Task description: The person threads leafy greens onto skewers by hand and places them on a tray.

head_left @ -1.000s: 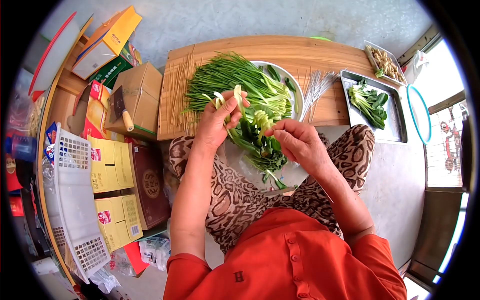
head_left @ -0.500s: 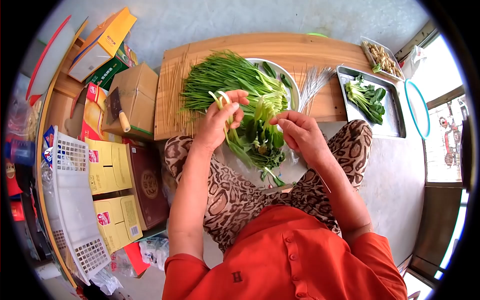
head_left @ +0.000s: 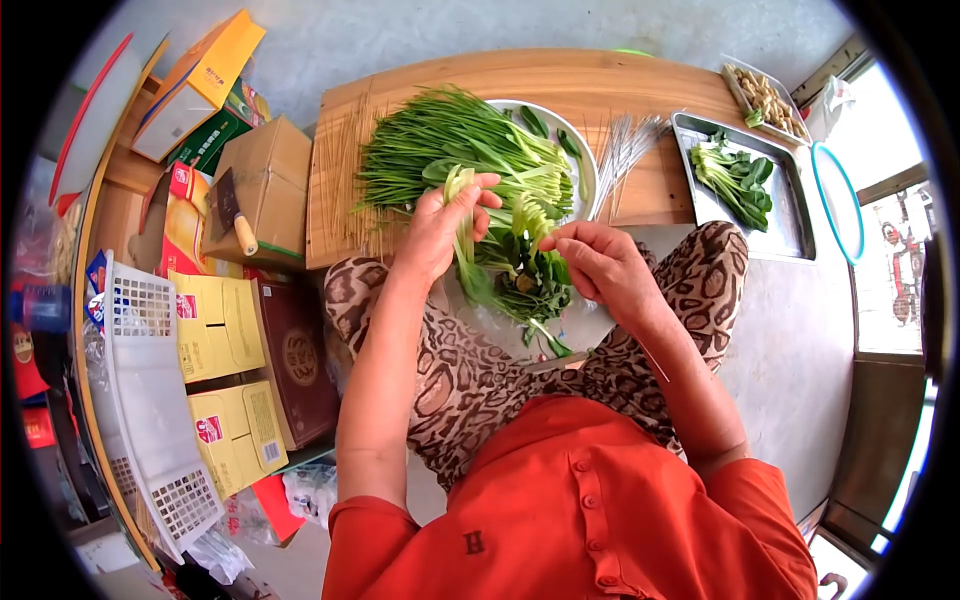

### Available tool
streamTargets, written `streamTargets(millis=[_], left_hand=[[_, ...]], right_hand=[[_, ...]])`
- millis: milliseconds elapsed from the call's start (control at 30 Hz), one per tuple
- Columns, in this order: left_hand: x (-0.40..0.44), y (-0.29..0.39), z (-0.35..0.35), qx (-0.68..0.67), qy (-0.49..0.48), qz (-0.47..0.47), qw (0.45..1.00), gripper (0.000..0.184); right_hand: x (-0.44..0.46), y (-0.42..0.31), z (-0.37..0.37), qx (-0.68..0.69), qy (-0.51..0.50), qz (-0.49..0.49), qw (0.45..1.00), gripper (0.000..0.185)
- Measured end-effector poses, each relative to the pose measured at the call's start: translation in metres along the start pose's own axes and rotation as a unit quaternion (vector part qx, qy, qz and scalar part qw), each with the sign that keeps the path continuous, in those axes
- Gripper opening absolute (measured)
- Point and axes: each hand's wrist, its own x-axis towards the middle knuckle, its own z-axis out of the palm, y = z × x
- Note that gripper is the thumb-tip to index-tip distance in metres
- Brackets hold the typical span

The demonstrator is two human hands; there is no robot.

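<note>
My left hand [head_left: 447, 228] is closed round a few leafy green stalks [head_left: 462, 245], their pale stems up at the thumb and leaves hanging down. Close by on the right, my right hand [head_left: 598, 262] is pinched at the edge of a gathered bunch of leafy greens [head_left: 528, 215]. A thin skewer [head_left: 655, 362] runs under that hand, its end showing along my forearm; where it meets the greens is hidden. Below both hands hang dark leaves [head_left: 535, 300]. Just beyond lies a big heap of long, thin green stalks [head_left: 430, 150], partly over a white plate [head_left: 592, 190].
A wooden table [head_left: 480, 72] holds bamboo skewers [head_left: 340, 185] at left and metal skewers [head_left: 630, 150] at right. Right of these are a metal tray [head_left: 795, 225] with leafy greens [head_left: 735, 185] and a tub of light-brown pieces [head_left: 765, 100]. Cardboard boxes [head_left: 268, 185] and a cleaver [head_left: 235, 215] are left.
My left hand's stalks, which stuck up in pale loops, now lie closer together against the fingers. My right hand keeps its pinch by the bunch. The whole view has shifted slightly.
</note>
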Motion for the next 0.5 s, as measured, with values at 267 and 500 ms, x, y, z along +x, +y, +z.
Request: streamTargets(millis=[267, 500], left_hand=[[0.0015, -0.0058, 0.0006, 0.002, -0.023, 0.014, 1.000, 0.032], [0.0004, -0.0027, 0.0040, 0.007, -0.003, 0.015, 1.000, 0.036]], right_hand=[[0.0018, -0.0021, 0.0110, -0.001, -0.040, -0.002, 0.999, 0.022], [0.0022, -0.0018, 0.0113, -0.007, -0.035, 0.003, 0.999, 0.022]])
